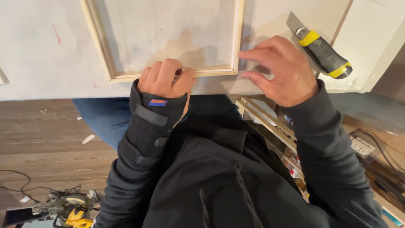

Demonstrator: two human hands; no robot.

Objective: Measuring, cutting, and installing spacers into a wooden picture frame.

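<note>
A pale wooden frame (213, 71) lies flat on a white board (42, 55). My left hand (164, 78), in a black wrist brace, rests curled on the frame's near edge with the fingers pressing something small that I cannot make out. To the right, my right hand (280, 69) hovers by the frame's near right corner, fingers spread, holding nothing. A utility knife (322, 52) with a black and yellow handle lies on the board just beyond my right hand, blade pointing up-left.
The white board's near edge runs across the view above a wooden floor (46, 139). A yellow and black circular saw (74, 209) and cables lie on the floor at lower left. Wooden strips (265, 120), a power strip (362, 146) and wires sit at lower right.
</note>
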